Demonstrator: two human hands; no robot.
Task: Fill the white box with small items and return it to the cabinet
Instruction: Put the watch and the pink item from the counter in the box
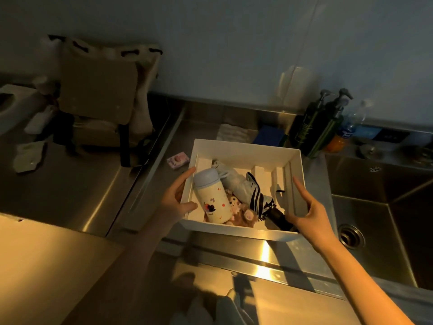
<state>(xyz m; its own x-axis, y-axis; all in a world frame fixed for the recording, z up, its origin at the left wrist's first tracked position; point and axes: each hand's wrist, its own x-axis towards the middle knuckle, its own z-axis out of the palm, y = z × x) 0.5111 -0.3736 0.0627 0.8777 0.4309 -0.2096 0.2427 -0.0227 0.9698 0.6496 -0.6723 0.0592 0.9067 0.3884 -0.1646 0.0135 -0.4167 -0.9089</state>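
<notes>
Now loaded, the white box (243, 151) rests on the surface beside the sink (375, 207), left hand (175, 198) clamped on its left wall, right hand (307, 212) open at its right wall; closing that grip precedes lifting toward the cabinet.

The scene is viewed from a single head-worn camera, aimed forward and steeply down at close range. The steel bench (70, 195) is seen from above, bent by the wide lens, with both forearms entering from the lower edge.
</notes>
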